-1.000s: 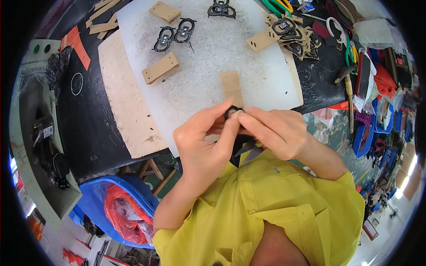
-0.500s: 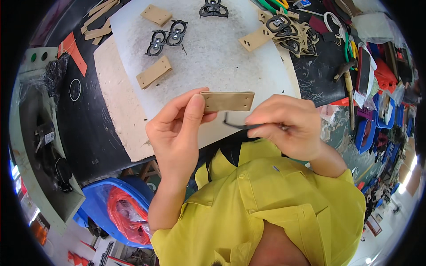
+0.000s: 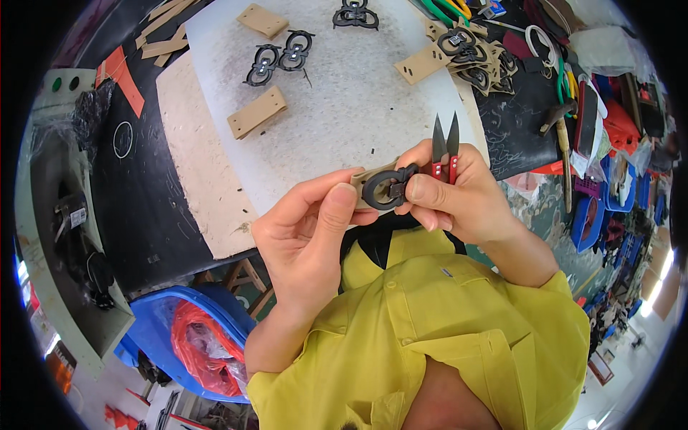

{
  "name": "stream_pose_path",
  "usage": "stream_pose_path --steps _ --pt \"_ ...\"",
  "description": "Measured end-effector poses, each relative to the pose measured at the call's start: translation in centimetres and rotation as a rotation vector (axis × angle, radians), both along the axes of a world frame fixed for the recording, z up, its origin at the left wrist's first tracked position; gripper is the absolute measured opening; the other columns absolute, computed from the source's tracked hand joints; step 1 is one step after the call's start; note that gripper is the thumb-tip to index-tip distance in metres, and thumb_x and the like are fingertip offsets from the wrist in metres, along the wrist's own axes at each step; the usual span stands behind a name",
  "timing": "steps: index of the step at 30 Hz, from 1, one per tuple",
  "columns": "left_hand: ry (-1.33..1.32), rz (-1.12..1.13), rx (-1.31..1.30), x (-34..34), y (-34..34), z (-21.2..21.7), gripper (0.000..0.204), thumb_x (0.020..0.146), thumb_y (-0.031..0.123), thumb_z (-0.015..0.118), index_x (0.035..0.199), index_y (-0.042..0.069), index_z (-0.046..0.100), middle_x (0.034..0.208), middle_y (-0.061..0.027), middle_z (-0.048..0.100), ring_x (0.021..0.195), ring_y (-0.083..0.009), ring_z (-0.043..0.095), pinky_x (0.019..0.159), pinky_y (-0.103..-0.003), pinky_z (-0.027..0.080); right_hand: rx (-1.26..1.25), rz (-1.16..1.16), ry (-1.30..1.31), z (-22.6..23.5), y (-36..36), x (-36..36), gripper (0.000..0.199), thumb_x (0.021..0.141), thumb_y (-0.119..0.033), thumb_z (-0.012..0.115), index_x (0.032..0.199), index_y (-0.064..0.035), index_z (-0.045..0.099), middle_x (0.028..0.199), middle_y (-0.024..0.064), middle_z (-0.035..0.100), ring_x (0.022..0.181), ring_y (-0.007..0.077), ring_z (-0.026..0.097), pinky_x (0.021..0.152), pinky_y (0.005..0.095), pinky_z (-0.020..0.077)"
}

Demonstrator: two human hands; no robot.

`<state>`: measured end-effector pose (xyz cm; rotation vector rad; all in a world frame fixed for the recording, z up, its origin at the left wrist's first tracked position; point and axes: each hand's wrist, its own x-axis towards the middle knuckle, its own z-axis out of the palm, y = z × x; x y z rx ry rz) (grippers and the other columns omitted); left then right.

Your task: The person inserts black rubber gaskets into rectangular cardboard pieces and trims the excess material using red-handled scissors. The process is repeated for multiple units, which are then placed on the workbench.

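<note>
While the left hand pinches a tan strap between thumb and fingers in the head view, the right hand closes on the black buckle against it, also carrying red-handled snips, blades up, near the white board's front edge.

Black buckle on tan strap, red-handled thread snips with dark blades, grey-mottled white board, pale-scratched black table, yellow-green shirt!

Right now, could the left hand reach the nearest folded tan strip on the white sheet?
Probably yes: nothing seems to block the folded tan strip, though the left hand is busy pinching another tan piece.
</note>
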<state>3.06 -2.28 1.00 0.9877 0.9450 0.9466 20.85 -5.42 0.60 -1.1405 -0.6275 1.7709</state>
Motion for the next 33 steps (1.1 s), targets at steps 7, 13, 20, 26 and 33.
stream_pose_path --steps 7,13,20,26,33 --pt "-0.163 -0.064 0.200 -0.3 -0.5 -1.7 0.026 0.082 -0.004 0.062 0.107 -0.008 0.058 0.095 -0.0152 0.062 0.088 -0.0169 0.061 0.080 -0.029 0.049 0.173 -0.220 -0.209 1.2 -0.5 -1.2 0.021 0.080 -0.008 0.068 0.098 0.0002 0.060 0.075 0.0023 0.060 0.054 0.0031 0.049 0.048 0.0167 0.0383" --pt "-0.094 -0.098 -0.004 -0.7 0.0 -1.3 0.018 0.086 0.001 0.059 0.102 -0.007 0.059 0.096 -0.0137 0.064 0.085 -0.0131 0.061 0.077 -0.024 0.049 0.630 -0.011 -0.671 0.2 -0.5 -0.5 0.014 0.070 0.002 0.072 0.081 -0.0018 0.064 0.076 0.0041 0.062 0.055 0.0059 0.050 0.047 0.0211 0.0370" --pt "-0.060 -0.073 -0.106 -0.3 -0.3 -1.0 0.015 0.088 0.004 0.057 0.097 -0.006 0.061 0.086 -0.0091 0.064 0.077 -0.0100 0.060 0.070 -0.021 0.049 0.639 -0.102 -0.852 0.3 -0.9 -1.0 0.019 0.068 -0.001 0.075 0.084 -0.0023 0.065 0.067 0.0074 0.061 0.052 0.0125 0.054 0.047 0.0231 0.0411" --pt "0.097 -0.115 0.038 -0.2 -0.8 -1.0 0.014 0.087 0.003 0.058 0.096 -0.006 0.061 0.083 -0.0077 0.064 0.076 -0.0099 0.060 0.071 -0.022 0.048 0.586 -0.115 -0.849 0.1 -0.5 -0.8 0.020 0.069 -0.006 0.077 0.082 -0.0009 0.063 0.065 0.0011 0.057 0.055 0.0071 0.052 0.049 0.0201 0.0405" --pt "0.015 -0.235 0.005 -0.7 -0.7 -2.0 0.040 0.078 -0.007 0.064 0.115 -0.006 0.052 0.100 -0.0101 0.062 0.090 -0.0125 0.060 0.081 -0.026 0.049 0.037 -0.014 -0.415 0.2 -0.4 -0.4 0.019 0.078 -0.014 0.073 0.086 -0.0026 0.059 0.068 -0.0058 0.052 0.060 -0.0007 0.042 0.051 0.0160 0.0336"
